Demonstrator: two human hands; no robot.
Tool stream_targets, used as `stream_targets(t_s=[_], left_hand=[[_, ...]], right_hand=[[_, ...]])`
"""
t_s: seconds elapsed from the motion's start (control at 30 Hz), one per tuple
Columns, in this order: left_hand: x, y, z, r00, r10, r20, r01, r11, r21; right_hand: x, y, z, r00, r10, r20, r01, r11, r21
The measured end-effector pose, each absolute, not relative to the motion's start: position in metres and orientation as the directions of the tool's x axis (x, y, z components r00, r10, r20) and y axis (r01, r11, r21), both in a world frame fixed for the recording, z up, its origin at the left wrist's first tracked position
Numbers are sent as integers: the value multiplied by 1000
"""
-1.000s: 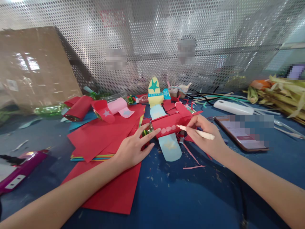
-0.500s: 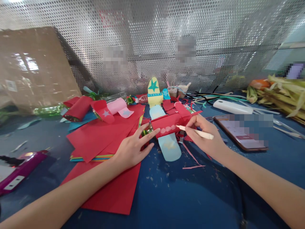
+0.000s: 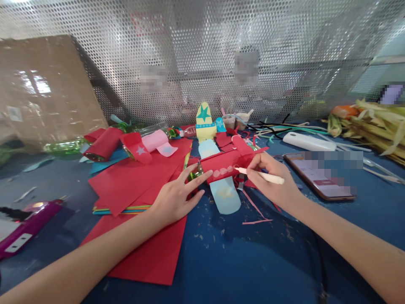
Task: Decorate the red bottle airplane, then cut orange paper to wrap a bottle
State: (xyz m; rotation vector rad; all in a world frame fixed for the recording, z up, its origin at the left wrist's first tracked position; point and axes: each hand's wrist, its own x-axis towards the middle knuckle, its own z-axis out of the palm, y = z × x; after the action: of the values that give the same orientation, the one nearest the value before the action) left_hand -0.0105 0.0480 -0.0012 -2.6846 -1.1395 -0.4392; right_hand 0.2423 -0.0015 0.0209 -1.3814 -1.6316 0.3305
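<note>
A toy airplane (image 3: 218,162) made of a bottle wrapped in red paper lies across the middle, with light blue paper wings (image 3: 225,198). A row of pale round marks (image 3: 223,171) runs along its red side. My left hand (image 3: 177,196) holds its left end at the bottle neck, thumb in front, the forefinger resting on the red paper and another finger behind. Pinched in my right hand (image 3: 274,177) is a white marker (image 3: 265,175), its tip on the red paper at the right end of the marks.
Red paper sheets (image 3: 136,185) lie left of the airplane. Red paper-wrapped bottles (image 3: 104,143) and a yellow paper piece with a green star (image 3: 204,116) are behind. A phone (image 3: 319,177) and a white glue gun-like tool (image 3: 308,142) lie right, a purple power strip (image 3: 30,226) left.
The marker tip has shifted very slightly on the red paper, where a faint round outline now shows. My left hand and the airplane stay in place.
</note>
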Motion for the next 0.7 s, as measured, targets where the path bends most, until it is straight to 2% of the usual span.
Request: stream_targets(t_s=[0.7], left_hand=[[-10, 48, 0, 664, 665, 342, 718, -695, -43]], right_hand=[[242, -2, 22, 88, 887, 453, 640, 298, -708]])
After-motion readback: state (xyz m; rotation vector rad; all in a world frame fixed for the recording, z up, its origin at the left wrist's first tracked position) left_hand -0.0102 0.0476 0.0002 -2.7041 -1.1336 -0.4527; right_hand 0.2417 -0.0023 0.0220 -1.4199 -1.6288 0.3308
